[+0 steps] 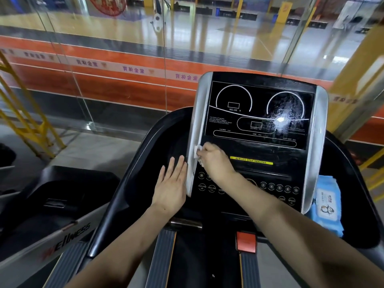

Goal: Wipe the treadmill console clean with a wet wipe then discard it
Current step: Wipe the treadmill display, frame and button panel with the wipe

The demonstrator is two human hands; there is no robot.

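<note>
The right hand (214, 159) is clenched on a crumpled white wet wipe (197, 153), pressing it against the silver left trim (196, 125) of the treadmill console (255, 129). The wipe seems bunched, its long axis unclear. The left hand (171, 185) lies flat, fingers extended, beside the trim's lower end. A blue wipe pack (326, 206) sits right of the console.

black console (257, 113), white wipe (197, 151), blue pack (327, 202)
</note>
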